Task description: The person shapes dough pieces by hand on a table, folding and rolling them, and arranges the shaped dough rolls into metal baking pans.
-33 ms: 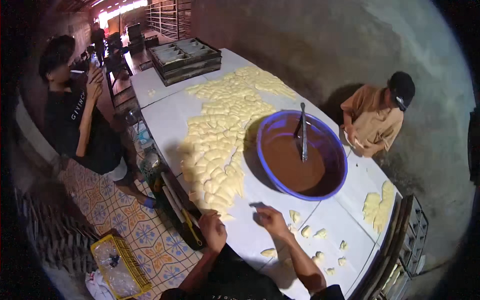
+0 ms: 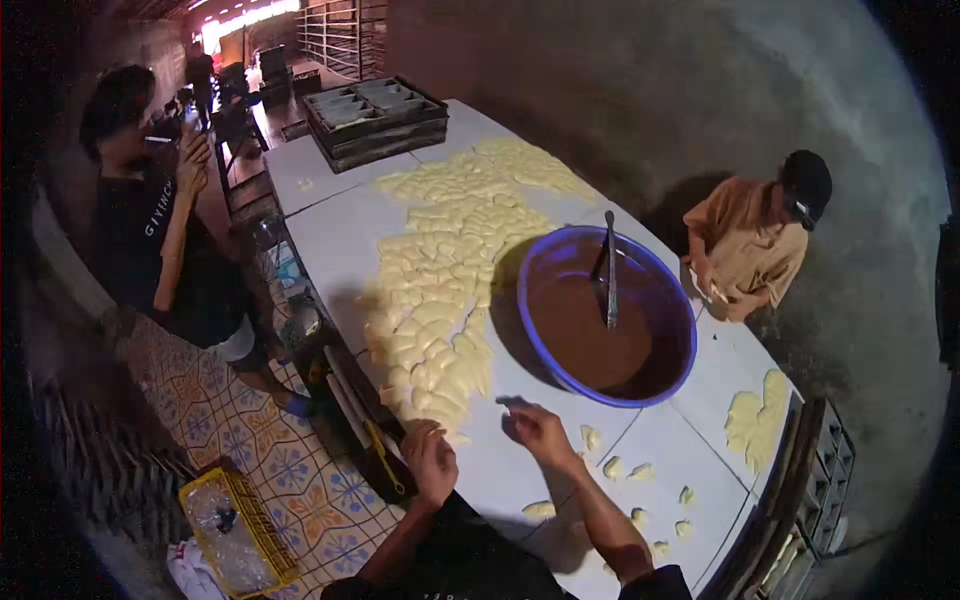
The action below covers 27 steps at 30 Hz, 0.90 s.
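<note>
The spread of pale dough pieces (image 2: 440, 345) lies on the white bench (image 2: 335, 235), straight ahead of the left hand (image 2: 430, 465), its long axis running away from the person and leaning slightly right toward the far end. The left hand is the nearer of the 2: its curled fingers sit at the spread's near tip, though whether they touch it I cannot tell. The right hand (image 2: 541, 432) is to the right of that tip, apart from it, so the dough lies ahead and to the left of its grip. Its fingers are bent, with something dark at their tips that I cannot identify; in neither grip can I tell whether the fingers are pinched together or apart. Beyond the right hand stands the purple basin (image 2: 560, 262); small loose dough lumps (image 2: 641, 471) lie right of its forearm.
</note>
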### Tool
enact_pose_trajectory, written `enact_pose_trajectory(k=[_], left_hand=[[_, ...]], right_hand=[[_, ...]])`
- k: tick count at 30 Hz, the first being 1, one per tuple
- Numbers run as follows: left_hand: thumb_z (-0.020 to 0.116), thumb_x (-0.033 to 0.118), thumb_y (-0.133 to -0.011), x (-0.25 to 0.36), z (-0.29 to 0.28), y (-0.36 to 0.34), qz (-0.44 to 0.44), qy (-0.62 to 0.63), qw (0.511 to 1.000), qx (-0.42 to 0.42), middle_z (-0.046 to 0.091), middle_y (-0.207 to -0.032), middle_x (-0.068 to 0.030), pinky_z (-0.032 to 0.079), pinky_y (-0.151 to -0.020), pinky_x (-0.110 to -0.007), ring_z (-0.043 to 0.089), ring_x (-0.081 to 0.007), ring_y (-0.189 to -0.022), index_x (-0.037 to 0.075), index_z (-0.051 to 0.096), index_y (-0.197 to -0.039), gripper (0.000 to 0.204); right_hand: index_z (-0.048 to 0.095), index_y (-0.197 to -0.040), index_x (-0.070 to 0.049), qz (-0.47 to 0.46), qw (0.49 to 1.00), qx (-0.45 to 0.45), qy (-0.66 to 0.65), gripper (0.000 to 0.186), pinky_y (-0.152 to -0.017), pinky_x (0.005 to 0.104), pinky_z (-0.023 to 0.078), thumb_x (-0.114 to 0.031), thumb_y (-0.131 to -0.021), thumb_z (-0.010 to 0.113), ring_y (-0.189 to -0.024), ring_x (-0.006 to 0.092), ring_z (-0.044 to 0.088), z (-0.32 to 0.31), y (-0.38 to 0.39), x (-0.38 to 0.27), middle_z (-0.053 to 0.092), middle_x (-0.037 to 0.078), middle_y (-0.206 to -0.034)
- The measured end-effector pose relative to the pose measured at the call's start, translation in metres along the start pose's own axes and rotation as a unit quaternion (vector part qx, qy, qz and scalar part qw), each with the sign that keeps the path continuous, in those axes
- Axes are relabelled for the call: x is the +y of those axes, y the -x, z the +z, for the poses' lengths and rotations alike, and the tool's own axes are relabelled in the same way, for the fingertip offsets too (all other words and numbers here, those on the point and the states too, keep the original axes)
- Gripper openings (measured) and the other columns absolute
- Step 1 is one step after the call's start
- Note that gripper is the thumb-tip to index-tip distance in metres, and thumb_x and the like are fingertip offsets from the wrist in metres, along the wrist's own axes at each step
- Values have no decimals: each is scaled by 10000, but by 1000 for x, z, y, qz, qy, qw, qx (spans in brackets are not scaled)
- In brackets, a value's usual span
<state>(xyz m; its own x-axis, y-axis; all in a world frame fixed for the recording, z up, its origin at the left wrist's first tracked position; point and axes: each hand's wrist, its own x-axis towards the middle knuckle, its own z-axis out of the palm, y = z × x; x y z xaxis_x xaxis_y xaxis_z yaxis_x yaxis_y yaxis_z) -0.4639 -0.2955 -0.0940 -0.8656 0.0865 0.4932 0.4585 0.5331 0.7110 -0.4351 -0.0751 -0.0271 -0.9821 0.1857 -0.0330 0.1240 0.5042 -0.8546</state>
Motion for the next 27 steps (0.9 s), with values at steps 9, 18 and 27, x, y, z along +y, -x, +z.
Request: enact_pose_trajectory(k=[9, 18, 27], left_hand=[[554, 148, -740, -6, 22, -7, 125, -87, 988, -22, 507, -1177, -221, 244, -1008, -600, 418, -427, -1201, 41, 652, -986, 286], [513, 125, -773, -7, 24, -15, 133, -87, 987, -32, 495, -1237, -217, 245, -1017, -616, 399, -454, -1236, 24, 637, -1033, 305], [666, 149, -781, 28, 78, -152, 307, -108, 853, -408, 609, -1145, -122, 368, -996, -473, 518, -322, -1134, 72, 627, -1144, 373]], right_hand=[[645, -1071, -19, -72, 958, 149, 234, 268, -734, 411, 516, -57, -812, 589, -800, 381, 639, 49, -180, 6, 657, 200, -878], [571, -950, 15, -99, 918, 377, -73, 68, -730, 283, 456, -36, -910, 553, -848, 176, 541, 60, -41, 11, 540, 104, -982], [593, -961, -52, 91, 734, 386, -551, 62, -631, 266, 472, -106, -946, 566, -744, 112, 577, 14, 12, 25, 631, 27, -868]])
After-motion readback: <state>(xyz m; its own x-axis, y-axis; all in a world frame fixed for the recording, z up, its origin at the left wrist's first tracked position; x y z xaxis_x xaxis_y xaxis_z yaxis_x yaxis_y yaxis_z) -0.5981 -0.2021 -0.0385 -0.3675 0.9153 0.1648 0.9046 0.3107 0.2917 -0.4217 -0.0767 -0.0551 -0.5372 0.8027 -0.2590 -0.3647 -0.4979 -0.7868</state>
